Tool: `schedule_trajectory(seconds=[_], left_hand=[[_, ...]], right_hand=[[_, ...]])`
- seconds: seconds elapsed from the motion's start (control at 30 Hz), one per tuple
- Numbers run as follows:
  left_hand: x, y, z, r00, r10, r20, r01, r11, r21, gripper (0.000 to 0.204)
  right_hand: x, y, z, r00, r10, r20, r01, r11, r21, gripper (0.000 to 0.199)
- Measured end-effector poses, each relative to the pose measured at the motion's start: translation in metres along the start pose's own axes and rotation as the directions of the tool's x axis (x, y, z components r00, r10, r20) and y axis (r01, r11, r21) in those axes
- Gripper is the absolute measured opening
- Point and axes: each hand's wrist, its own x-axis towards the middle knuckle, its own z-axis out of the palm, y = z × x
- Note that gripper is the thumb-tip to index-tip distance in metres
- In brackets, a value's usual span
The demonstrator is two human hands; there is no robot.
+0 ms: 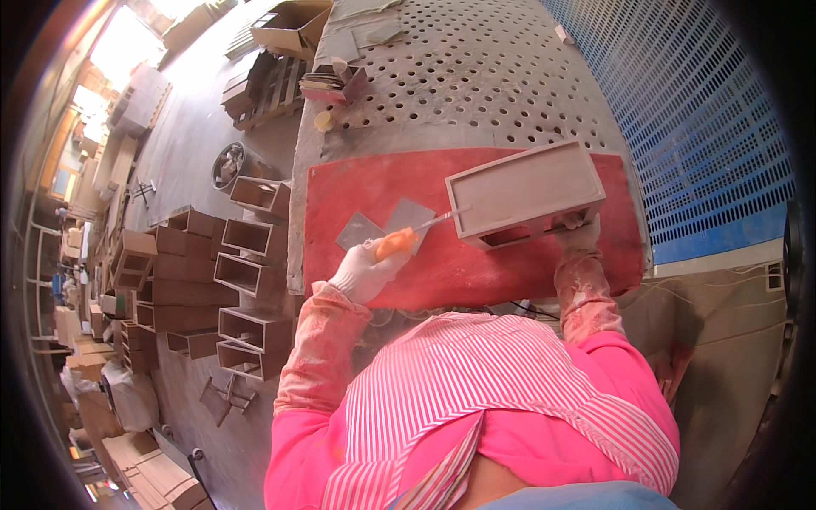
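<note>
A wooden box [527, 189], coated a dull grey-brown, lies on a red mat [340, 183] in front of me. Its recessed panel faces up and openings show along the near side. My left hand [365, 270], in a white glove, is wrapped round the orange handle of a thin-bladed tool [396, 245]. The blade reaches right, its tip over the box's left rim; whether it touches I cannot tell. My right hand [580, 233] holds the box by its near right side, some fingers hidden in an opening. Two grey square sheets [410, 214] lie beside the tool.
A perforated bench top [476, 68] extends beyond the mat, with a small box of flat pieces [340, 85] at its left edge. A blue slatted panel [697, 127] flanks the right. Stacked open boxes [246, 276] and a round bin [234, 166] stand on the floor leftward.
</note>
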Motion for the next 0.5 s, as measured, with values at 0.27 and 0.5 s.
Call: schedule_trajectory(seconds=[0.27, 0.5], left_hand=[[-0.011, 0.037, -0.008, 0.960, 0.251, -0.120, -0.230, 0.959, 0.167, 0.041], [-0.013, 0.060, -0.051, 0.965, -0.048, -0.258, -0.029, 0.958, -0.286, 0.044]], right_hand=[[0.021, 0.013, 0.098, 0.985, 0.054, 0.164, 0.035, 0.868, -0.495, 0.032], [0.023, 0.065, 0.269, 0.618, 0.630, 0.471, 0.724, -0.222, -0.653, 0.018]])
